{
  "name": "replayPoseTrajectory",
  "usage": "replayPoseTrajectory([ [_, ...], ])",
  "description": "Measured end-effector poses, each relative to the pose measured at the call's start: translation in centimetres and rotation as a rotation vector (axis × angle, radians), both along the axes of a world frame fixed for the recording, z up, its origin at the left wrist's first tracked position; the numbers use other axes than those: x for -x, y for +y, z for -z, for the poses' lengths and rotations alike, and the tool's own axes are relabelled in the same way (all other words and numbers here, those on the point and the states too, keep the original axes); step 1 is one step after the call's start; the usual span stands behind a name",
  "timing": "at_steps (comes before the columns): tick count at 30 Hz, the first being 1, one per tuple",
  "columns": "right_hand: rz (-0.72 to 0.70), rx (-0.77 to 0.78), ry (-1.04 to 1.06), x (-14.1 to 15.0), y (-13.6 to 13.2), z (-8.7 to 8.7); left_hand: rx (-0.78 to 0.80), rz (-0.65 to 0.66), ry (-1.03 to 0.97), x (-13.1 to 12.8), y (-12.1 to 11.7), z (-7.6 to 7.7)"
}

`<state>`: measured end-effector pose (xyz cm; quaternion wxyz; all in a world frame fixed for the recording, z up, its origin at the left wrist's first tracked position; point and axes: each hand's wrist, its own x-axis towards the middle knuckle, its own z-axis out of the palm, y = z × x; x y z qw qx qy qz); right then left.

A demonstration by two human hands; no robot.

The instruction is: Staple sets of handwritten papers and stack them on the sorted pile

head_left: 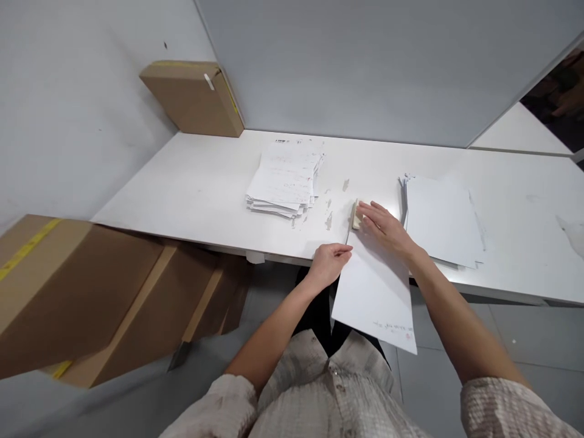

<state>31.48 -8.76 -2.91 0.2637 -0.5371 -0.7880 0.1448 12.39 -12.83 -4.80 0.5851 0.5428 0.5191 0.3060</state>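
Pinching one sheet [375, 292], long axis pointing toward us, with our left hand [329, 265], we grasp one block [355, 216], perhaps wooden, in our right hand [385, 230], between two stacks [287, 176].

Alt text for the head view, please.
Left hand pinches the edge of a sheet at a white desk; right hand touches a small pale block at the sheet's far end. A paper pile lies left, another pile right.

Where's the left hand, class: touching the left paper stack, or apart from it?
Apart: the head view shows bare tabletop between left hand and left paper stack.
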Motion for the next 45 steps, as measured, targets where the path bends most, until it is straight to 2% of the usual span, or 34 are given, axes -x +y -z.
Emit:
replayPoseTrajectory([
  [2, 0.118, -0.027, 0.119, -0.5, -1.3, -1.6, -0.004, 0.005, -0.024, 1.2, -1.2, -0.5],
  [4, 0.312, -0.029, 0.244, -1.1, -3.6, -2.8, -0.013, -0.004, -0.056, 2.7, -2.2, -1.1],
  [7, 0.536, 0.095, 0.447, -1.3, -8.0, -3.1, -0.069, -0.08, -0.108, 4.6, -2.9, -2.1],
  [10, 0.526, 0.348, 0.685, -0.3, -11.9, -1.5, -0.184, -0.169, -0.142, 5.0, -2.5, -2.5],
  [13, 0.438, 0.505, 0.934, 1.3, -13.7, 0.3, -0.262, -0.19, -0.153, 3.7, -1.9, -2.2],
  [15, 0.496, 0.463, 1.026, 1.5, -13.6, 0.6, -0.274, -0.155, -0.17, 2.6, -1.5, -1.9],
  [17, 0.653, 0.312, 1.029, 0.3, -12.6, 0.1, -0.301, -0.09, -0.19, 1.9, -1.0, -1.5],
  [20, 0.848, 0.064, 0.986, -3.6, -9.9, -1.9, -0.434, -0.071, -0.082, 2.2, 0.2, -0.6],
  [23, 0.944, -0.094, 0.94, -8.2, -6.7, -3.9, -0.546, -0.203, 0.164, 3.5, 1.6, 0.7],
  [25, 0.972, -0.08, 0.867, -11.0, -4.8, -4.5, -0.579, -0.255, 0.259, 4.1, 2.1, 1.5],
  [27, 0.992, 0.025, 0.732, -13.3, -3.1, -4.4, -0.617, -0.253, 0.281, 4.4, 2.3, 2.0],
  [29, 1.027, 0.125, 0.465, -15.0, -2.0, -3.6, -0.673, -0.247, 0.295, 4.7, 2.5, 2.0],
  [31, 1.056, 0.148, 0.177, -15.7, -1.5, -2.8, -0.755, -0.28, 0.35, 5.2, 3.0, 1.5],
  [34, 1.039, 0.064, -0.036, -14.5, -1.7, -1.8, -0.885, -0.355, 0.478, 6.8, 5.1, 0.5],
  [37, 0.925, 0.016, -0.082, -10.7, -2.9, -1.2, -0.954, -0.353, 0.612, 8.6, 7.9, -0.2],
  [41, 0.625, 0.035, -0.261, -5.3, -4.8, 0.0, -0.923, -0.189, 0.745, 9.9, 10.6, -0.5],
  [43, 0.545, 0.009, -0.396, -4.1, -5.5, 0.9, -0.88, -0.106, 0.778, 10.0, 11.2, -0.7],
  [45, 0.52, -0.007, -0.467, -4.2, -5.7, 1.7, -0.853, -0.064, 0.805, 9.8, 11.3, -1.0],
])
